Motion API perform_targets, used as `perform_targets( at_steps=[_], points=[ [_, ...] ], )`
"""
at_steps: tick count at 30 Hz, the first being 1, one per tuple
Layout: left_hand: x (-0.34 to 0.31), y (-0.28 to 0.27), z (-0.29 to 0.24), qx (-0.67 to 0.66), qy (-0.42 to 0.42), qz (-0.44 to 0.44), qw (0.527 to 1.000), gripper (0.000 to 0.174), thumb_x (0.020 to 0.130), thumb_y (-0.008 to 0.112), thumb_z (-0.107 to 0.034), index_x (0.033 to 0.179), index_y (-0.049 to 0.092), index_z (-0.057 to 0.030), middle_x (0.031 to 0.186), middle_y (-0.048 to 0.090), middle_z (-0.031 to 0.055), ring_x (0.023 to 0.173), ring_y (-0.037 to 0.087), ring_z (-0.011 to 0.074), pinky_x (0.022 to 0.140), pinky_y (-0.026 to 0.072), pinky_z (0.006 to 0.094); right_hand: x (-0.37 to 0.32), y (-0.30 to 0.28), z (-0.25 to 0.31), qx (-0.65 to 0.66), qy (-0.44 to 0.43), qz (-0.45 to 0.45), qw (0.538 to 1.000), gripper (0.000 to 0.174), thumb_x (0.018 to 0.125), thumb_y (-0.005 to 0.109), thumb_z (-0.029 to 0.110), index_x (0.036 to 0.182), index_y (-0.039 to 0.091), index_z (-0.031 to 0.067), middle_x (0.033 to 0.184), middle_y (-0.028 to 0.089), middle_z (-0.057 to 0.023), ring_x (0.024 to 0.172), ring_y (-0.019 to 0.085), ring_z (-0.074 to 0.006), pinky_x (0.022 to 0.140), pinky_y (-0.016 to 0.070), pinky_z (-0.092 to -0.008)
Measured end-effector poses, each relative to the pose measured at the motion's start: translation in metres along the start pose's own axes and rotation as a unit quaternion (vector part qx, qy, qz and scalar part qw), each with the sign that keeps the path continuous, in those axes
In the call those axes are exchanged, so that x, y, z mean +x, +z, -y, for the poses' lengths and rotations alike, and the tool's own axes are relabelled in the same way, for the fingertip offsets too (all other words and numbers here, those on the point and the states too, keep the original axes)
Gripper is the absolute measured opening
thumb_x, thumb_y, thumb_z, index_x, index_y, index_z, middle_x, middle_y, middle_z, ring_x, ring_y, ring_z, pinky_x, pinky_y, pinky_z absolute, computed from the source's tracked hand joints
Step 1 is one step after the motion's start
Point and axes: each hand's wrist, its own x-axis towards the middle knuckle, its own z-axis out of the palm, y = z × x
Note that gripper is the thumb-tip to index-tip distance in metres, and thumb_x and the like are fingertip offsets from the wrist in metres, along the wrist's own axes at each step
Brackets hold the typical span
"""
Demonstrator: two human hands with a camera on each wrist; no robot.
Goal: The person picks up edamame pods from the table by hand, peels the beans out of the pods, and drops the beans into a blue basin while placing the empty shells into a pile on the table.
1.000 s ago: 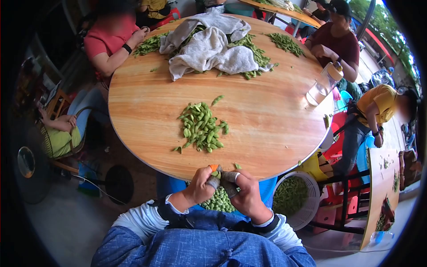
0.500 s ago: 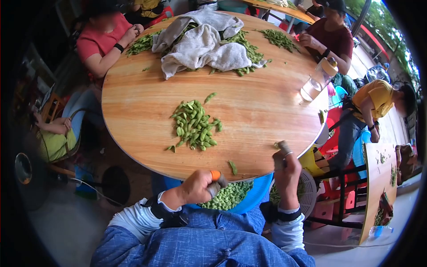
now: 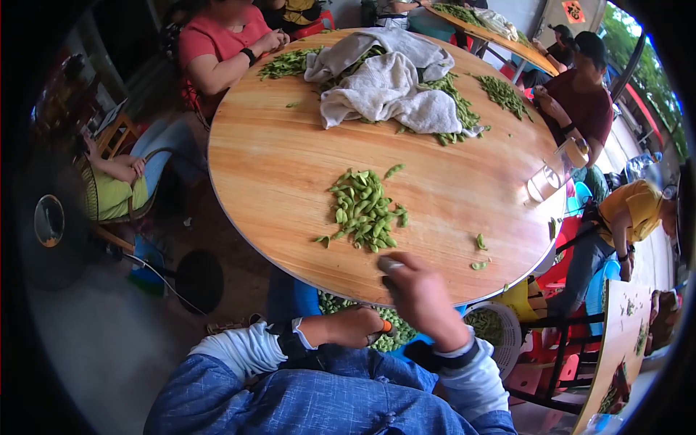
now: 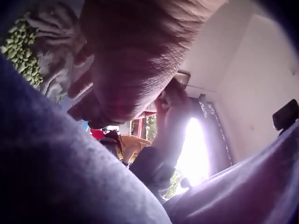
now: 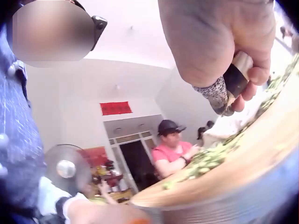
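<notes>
My right hand (image 3: 420, 293), blurred, is over the table's near edge, just below a small pile of green bean pods (image 3: 362, 206). In the right wrist view, dark and speckled wraps cover its thumb and a finger (image 5: 238, 79). The tips come close together, and no pod shows between them. My left hand (image 3: 348, 326) hangs palm down above a blue basin (image 3: 310, 301) of shelled green beans (image 3: 391, 319). An orange band circles one of its fingers. The left wrist view has its fingers (image 4: 83, 86) loosely bent and apart, with nothing visible in them.
Two loose pods (image 3: 481, 242) lie on the round wooden table (image 3: 275, 188), right of the pile. Farther back, a grey cloth (image 3: 391, 87) covers a bigger heap. A water bottle (image 3: 547, 181) stands near the right edge. Below it is a white basket (image 3: 511, 337) of pods.
My right hand has come from the right side of the table toward the pile, leaving a pod on the right. My left hand has lowered over the basin. The head view has turned.
</notes>
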Motion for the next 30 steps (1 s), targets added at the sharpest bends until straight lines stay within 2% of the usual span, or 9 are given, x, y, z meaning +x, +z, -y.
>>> perform_targets(
  at_steps=[1, 2, 6, 9, 14, 17, 21, 25, 30],
  points=[
    [0.0, 0.008, 0.007, 0.007, -0.003, -0.01, 1.0, 0.025, 0.062, 0.05, -0.002, 0.086, 0.055, -0.0014, 0.079, 0.055, 0.0196, 0.087, 0.052, 0.034, 0.075, 0.04, 0.0402, 0.011, 0.014, 0.007, -0.021, -0.069, 0.018, 0.997, 0.023, 0.071, 0.057, 0.002, 0.094, 0.056, 0.0004, 0.096, 0.055, -0.0171, 0.079, 0.056, -0.032, 0.067, 0.0472, -0.0339],
    [0.002, 0.008, 0.005, 0.016, 0.092, -0.138, 0.986, 0.021, 0.066, 0.05, -0.003, 0.085, 0.056, -0.0019, 0.08, 0.057, 0.0196, 0.085, 0.054, 0.0343, 0.076, 0.0404, 0.0407, 0.024, 0.027, 0.015, -0.036, -0.083, 0.027, 0.996, 0.024, 0.071, 0.055, 0.003, 0.095, 0.056, 0.0007, 0.1, 0.053, -0.0177, 0.081, 0.055, -0.0322, 0.068, 0.0467, -0.0351],
    [-0.017, -0.008, -0.008, -0.177, -0.027, -0.094, 0.979, 0.016, 0.073, 0.05, -0.01, 0.084, 0.057, -0.001, 0.085, 0.059, 0.0176, 0.081, 0.055, 0.0333, 0.073, 0.0417, 0.0403, 0.061, 0.077, 0.016, -0.129, -0.119, 0.088, 0.981, 0.03, 0.07, 0.049, 0.005, 0.099, 0.054, 0.0018, 0.109, 0.048, -0.0184, 0.085, 0.053, -0.0303, 0.071, 0.0453, -0.036],
    [-0.034, -0.004, 0.01, -0.075, -0.077, 0.005, 0.994, 0.017, 0.074, 0.05, -0.013, 0.086, 0.056, -0.001, 0.083, 0.058, 0.0191, 0.079, 0.055, 0.0342, 0.069, 0.0422, 0.0397, 0.058, 0.079, 0.014, -0.192, -0.105, 0.227, 0.949, 0.035, 0.066, 0.048, 0.005, 0.101, 0.054, 0.0025, 0.109, 0.048, -0.0175, 0.086, 0.052, -0.0287, 0.072, 0.045, -0.0342],
    [-0.052, -0.07, -0.038, -0.141, -0.078, 0.029, 0.987, 0.019, 0.076, 0.053, -0.015, 0.088, 0.055, -0.0001, 0.072, 0.057, 0.0186, 0.068, 0.055, 0.0342, 0.063, 0.0435, 0.0372, 0.008, 0.029, -0.012, -0.138, -0.1, 0.138, 0.976, 0.027, 0.066, 0.052, 0.009, 0.092, 0.057, 0.0029, 0.106, 0.05, -0.0161, 0.085, 0.051, -0.0288, 0.072, 0.045, -0.0343],
    [-0.05, -0.081, -0.03, -0.162, -0.03, -0.216, 0.962, 0.018, 0.075, 0.056, -0.012, 0.087, 0.055, 0.0004, 0.07, 0.057, 0.0176, 0.067, 0.056, 0.033, 0.062, 0.0441, 0.0354, -0.025, -0.01, -0.036, -0.176, 0.006, 0.09, 0.98, 0.026, 0.066, 0.056, 0.004, 0.092, 0.058, 0.0038, 0.108, 0.05, -0.0188, 0.09, 0.051, -0.0318, 0.075, 0.0451, -0.0357],
    [-0.027, -0.112, -0.006, 0.143, -0.084, -0.408, 0.898, 0.019, 0.07, 0.061, -0.01, 0.085, 0.056, 0.0016, 0.077, 0.057, 0.0174, 0.069, 0.055, 0.0337, 0.062, 0.045, 0.0364, -0.057, -0.046, -0.054, -0.196, 0.148, -0.102, 0.964, 0.028, 0.071, 0.055, 0.0, 0.099, 0.057, 0.0033, 0.108, 0.049, -0.0244, 0.092, 0.052, -0.0366, 0.076, 0.0451, -0.0381],
    [-0.012, -0.12, 0.029, 0.193, -0.187, -0.37, 0.889, 0.016, 0.067, 0.062, -0.01, 0.074, 0.053, 0.0018, 0.073, 0.054, 0.0183, 0.068, 0.053, 0.0358, 0.06, 0.0424, 0.0406, -0.073, -0.052, -0.056, -0.099, 0.174, -0.199, 0.959, 0.028, 0.071, 0.057, -0.002, 0.098, 0.059, 0.0042, 0.106, 0.051, -0.0242, 0.088, 0.056, -0.0345, 0.072, 0.0469, -0.0333],
    [-0.017, -0.127, 0.025, 0.18, -0.216, -0.365, 0.887, 0.013, 0.069, 0.06, -0.01, 0.072, 0.053, 0.0009, 0.074, 0.055, 0.0188, 0.068, 0.053, 0.036, 0.059, 0.0419, 0.0404, -0.07, -0.048, -0.047, -0.119, 0.207, -0.208, 0.948, 0.027, 0.071, 0.057, -0.002, 0.097, 0.059, 0.0033, 0.112, 0.047, -0.0246, 0.088, 0.057, -0.0326, 0.072, 0.0466, -0.032]
  ],
)
